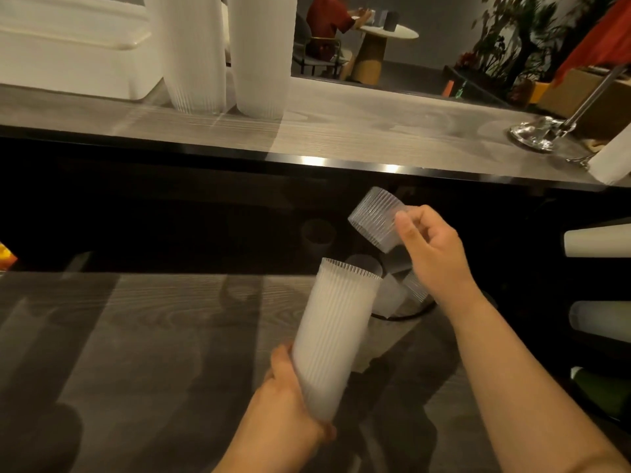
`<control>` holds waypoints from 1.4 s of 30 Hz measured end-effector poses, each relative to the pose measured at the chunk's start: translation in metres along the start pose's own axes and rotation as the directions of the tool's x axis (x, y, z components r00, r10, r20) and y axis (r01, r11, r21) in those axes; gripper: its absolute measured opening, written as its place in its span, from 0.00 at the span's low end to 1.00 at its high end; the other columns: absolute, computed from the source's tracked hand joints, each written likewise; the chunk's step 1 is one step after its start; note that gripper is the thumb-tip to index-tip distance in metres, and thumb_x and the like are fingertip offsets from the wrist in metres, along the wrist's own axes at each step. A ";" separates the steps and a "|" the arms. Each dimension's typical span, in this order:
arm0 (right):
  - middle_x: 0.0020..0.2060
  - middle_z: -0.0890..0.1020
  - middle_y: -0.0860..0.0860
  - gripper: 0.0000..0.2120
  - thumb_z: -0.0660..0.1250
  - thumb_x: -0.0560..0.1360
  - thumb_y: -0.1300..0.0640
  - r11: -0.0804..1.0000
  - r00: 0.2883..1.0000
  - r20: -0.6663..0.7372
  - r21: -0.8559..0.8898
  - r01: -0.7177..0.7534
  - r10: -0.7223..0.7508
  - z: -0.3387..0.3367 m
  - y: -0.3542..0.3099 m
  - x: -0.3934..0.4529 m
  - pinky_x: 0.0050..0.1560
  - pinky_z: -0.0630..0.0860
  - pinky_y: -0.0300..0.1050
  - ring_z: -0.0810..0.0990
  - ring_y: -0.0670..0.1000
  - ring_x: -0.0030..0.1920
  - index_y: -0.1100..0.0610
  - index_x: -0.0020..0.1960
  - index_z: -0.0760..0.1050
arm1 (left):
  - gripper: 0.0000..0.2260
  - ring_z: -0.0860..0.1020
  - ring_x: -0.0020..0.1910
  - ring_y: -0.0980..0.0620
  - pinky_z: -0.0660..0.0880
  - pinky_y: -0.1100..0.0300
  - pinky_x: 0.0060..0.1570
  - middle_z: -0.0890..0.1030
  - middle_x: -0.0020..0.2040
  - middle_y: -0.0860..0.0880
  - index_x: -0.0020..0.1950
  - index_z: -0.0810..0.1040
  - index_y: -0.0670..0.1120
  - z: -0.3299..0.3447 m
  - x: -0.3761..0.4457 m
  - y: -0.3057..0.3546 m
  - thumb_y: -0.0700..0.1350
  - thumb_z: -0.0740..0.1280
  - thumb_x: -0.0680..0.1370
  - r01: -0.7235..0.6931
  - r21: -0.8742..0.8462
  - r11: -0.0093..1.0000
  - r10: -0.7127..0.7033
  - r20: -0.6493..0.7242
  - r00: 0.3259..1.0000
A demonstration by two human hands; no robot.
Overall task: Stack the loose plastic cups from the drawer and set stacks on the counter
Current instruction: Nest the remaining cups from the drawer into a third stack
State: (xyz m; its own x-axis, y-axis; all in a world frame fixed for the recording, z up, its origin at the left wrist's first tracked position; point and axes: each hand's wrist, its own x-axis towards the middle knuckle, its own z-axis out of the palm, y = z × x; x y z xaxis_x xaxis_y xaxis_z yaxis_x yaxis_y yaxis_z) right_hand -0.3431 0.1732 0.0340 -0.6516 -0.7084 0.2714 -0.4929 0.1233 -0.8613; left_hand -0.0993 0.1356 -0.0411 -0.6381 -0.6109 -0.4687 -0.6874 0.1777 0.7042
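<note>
Fingers of the left hand point(290, 390) curl round the closed bottom end of a tall stack of ribbed cups point(333, 339), which leans up and to the right with its open mouth facing away from the person, held above the near worktop point(136, 353). Just beyond it, the right hand point(433, 254) pinches a single loose cup point(375, 218) by its side wall, thumb on the near face and the other fingers curled behind it; that cup is tilted, near the stack's mouth but apart from it. The right forearm reaches in from the lower right, wrist bent inward toward the stack.

These cups look thin, light and translucent (the ribbing should give some grip), so I judge a soft pinch on the wall is enough and a hard squeeze would buckle them. A tall stack is best held low and steadied, since it could sway or slide apart.

Below the right hand, a few more loose cups point(403, 288) lie jumbled in the dark drawer opening. Farther off, two finished stacks point(225, 52) stand upright on the far worktop point(375, 128), beside a white container point(75, 49). A glass base point(536, 133) sits toward the right.
</note>
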 end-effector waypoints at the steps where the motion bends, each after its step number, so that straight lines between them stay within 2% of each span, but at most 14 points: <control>1: 0.46 0.82 0.41 0.11 0.61 0.79 0.49 0.994 0.999 0.040 0.108 0.005 -0.009 -0.002 -0.010 -0.008 0.49 0.79 0.39 0.81 0.42 0.50 0.55 0.49 0.76 | 0.51 0.71 0.52 0.55 0.73 0.61 0.58 0.70 0.60 0.54 0.71 0.45 0.57 -0.001 0.000 -0.001 0.53 0.79 0.62 -0.013 -0.007 1.000 0.013 -0.003 1.000; 3: 0.45 0.82 0.40 0.13 0.60 0.77 0.48 0.979 0.992 0.125 0.205 0.011 -0.037 -0.003 -0.024 -0.018 0.50 0.80 0.40 0.81 0.44 0.51 0.56 0.51 0.77 | 0.51 0.71 0.53 0.55 0.71 0.62 0.57 0.68 0.59 0.54 0.71 0.46 0.57 -0.003 0.000 0.000 0.52 0.80 0.62 -0.035 -0.017 0.999 0.035 -0.005 0.999; 7: 0.44 0.82 0.38 0.15 0.62 0.77 0.50 0.996 0.976 0.212 0.085 0.026 -0.044 -0.001 -0.029 -0.022 0.46 0.78 0.34 0.81 0.42 0.48 0.62 0.53 0.78 | 0.52 0.70 0.54 0.56 0.70 0.65 0.52 0.70 0.61 0.54 0.73 0.45 0.56 -0.005 -0.002 0.002 0.50 0.80 0.62 -0.079 -0.015 0.997 0.079 -0.027 0.997; 10: 0.50 0.82 0.40 0.07 0.65 0.79 0.54 0.998 0.971 0.236 0.059 0.037 -0.050 -0.001 -0.030 -0.021 0.50 0.78 0.35 0.80 0.42 0.53 0.51 0.55 0.78 | 0.50 0.72 0.53 0.56 0.69 0.70 0.41 0.70 0.58 0.55 0.71 0.47 0.59 -0.008 -0.004 0.004 0.49 0.79 0.63 -0.099 -0.046 0.994 0.097 -0.045 0.994; 12: 0.57 0.79 0.34 0.13 0.64 0.80 0.51 0.996 0.947 0.312 -0.029 0.083 -0.070 0.001 -0.032 -0.022 0.55 0.73 0.28 0.75 0.35 0.60 0.37 0.62 0.75 | 0.48 0.73 0.51 0.56 0.71 0.70 0.37 0.71 0.57 0.56 0.70 0.47 0.59 -0.011 -0.006 0.005 0.49 0.78 0.63 -0.107 -0.064 0.992 0.104 -0.049 0.993; 15: 0.63 0.72 0.26 0.16 0.57 0.81 0.45 0.988 0.893 0.449 -0.114 0.100 -0.039 0.005 -0.036 -0.025 0.59 0.66 0.22 0.67 0.28 0.66 0.27 0.65 0.67 | 0.45 0.73 0.51 0.55 0.79 0.60 0.43 0.70 0.56 0.55 0.68 0.48 0.62 -0.017 -0.008 0.008 0.49 0.77 0.64 -0.109 -0.061 0.992 0.103 -0.087 0.991; 19: 0.74 0.63 0.34 0.19 0.49 0.78 0.37 0.995 0.829 0.559 -0.086 0.045 0.011 0.001 -0.038 -0.030 0.64 0.59 0.22 0.60 0.27 0.69 0.27 0.68 0.62 | 0.44 0.74 0.52 0.52 0.80 0.52 0.49 0.70 0.57 0.52 0.67 0.48 0.63 -0.021 -0.010 0.011 0.49 0.78 0.65 -0.099 -0.035 0.994 0.095 -0.121 0.988; 21: 0.74 0.62 0.33 0.22 0.48 0.78 0.36 0.999 0.877 0.481 -0.033 0.002 0.014 -0.001 -0.030 -0.027 0.68 0.60 0.28 0.62 0.31 0.70 0.30 0.72 0.62 | 0.45 0.73 0.55 0.52 0.79 0.51 0.53 0.69 0.59 0.54 0.68 0.48 0.63 -0.021 -0.010 0.012 0.50 0.78 0.65 -0.109 -0.042 0.993 0.102 -0.139 0.985; 23: 0.68 0.70 0.34 0.22 0.56 0.79 0.37 0.994 0.975 0.196 -0.058 -0.096 0.106 0.000 -0.006 -0.021 0.65 0.69 0.37 0.72 0.36 0.65 0.35 0.72 0.65 | 0.46 0.72 0.56 0.53 0.78 0.51 0.56 0.67 0.58 0.55 0.67 0.47 0.64 -0.021 -0.009 0.014 0.50 0.79 0.65 -0.116 -0.045 0.992 0.108 -0.147 0.983; 25: 0.67 0.73 0.44 0.23 0.64 0.78 0.43 0.909 0.968 -0.025 -0.339 -0.243 0.250 0.000 0.023 -0.015 0.59 0.74 0.42 0.75 0.44 0.61 0.39 0.72 0.67 | 0.46 0.72 0.57 0.53 0.78 0.50 0.58 0.66 0.57 0.56 0.68 0.47 0.63 -0.021 -0.007 0.014 0.50 0.79 0.65 -0.107 -0.047 0.993 0.099 -0.153 0.983; 28: 0.71 0.67 0.53 0.30 0.69 0.76 0.46 0.690 0.900 0.094 -0.678 -0.255 0.425 0.004 0.074 -0.020 0.64 0.73 0.51 0.71 0.56 0.67 0.40 0.75 0.62 | 0.47 0.71 0.58 0.53 0.76 0.49 0.61 0.64 0.57 0.56 0.71 0.46 0.60 -0.023 -0.004 0.013 0.49 0.79 0.66 -0.092 -0.058 0.994 0.081 -0.167 0.983; 31: 0.72 0.65 0.54 0.38 0.71 0.72 0.40 0.615 0.840 0.190 -0.763 -0.200 0.509 0.017 0.107 -0.022 0.66 0.71 0.55 0.68 0.59 0.70 0.40 0.76 0.57 | 0.49 0.71 0.57 0.54 0.75 0.50 0.62 0.66 0.61 0.55 0.72 0.45 0.59 -0.024 0.000 0.011 0.50 0.79 0.66 -0.066 -0.047 0.997 0.057 -0.168 0.984; 34: 0.72 0.66 0.55 0.36 0.70 0.73 0.44 0.545 0.853 0.157 -0.822 -0.166 0.497 0.027 0.121 -0.019 0.65 0.73 0.55 0.70 0.60 0.68 0.41 0.76 0.57 | 0.49 0.72 0.58 0.53 0.76 0.51 0.61 0.66 0.59 0.56 0.72 0.45 0.60 -0.024 0.004 0.008 0.50 0.80 0.65 -0.062 -0.050 0.997 0.052 -0.177 0.983; 42: 0.58 0.74 0.55 0.22 0.71 0.74 0.48 0.659 0.919 -0.093 -0.669 -0.344 0.384 -0.004 0.080 -0.015 0.54 0.77 0.55 0.76 0.60 0.56 0.48 0.63 0.66 | 0.44 0.71 0.59 0.54 0.77 0.51 0.59 0.66 0.59 0.56 0.68 0.48 0.64 -0.027 0.000 0.007 0.49 0.78 0.67 -0.150 -0.042 0.988 0.139 -0.203 0.969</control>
State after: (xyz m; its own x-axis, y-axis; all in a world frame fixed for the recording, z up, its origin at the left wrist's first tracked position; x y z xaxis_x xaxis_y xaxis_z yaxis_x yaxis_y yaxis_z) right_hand -0.3751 0.1969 -0.0373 -0.8416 -0.5386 -0.0416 -0.4868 0.7895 -0.3737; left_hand -0.0943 0.1158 -0.0219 -0.6432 -0.7244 -0.2481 -0.5687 0.2350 0.7883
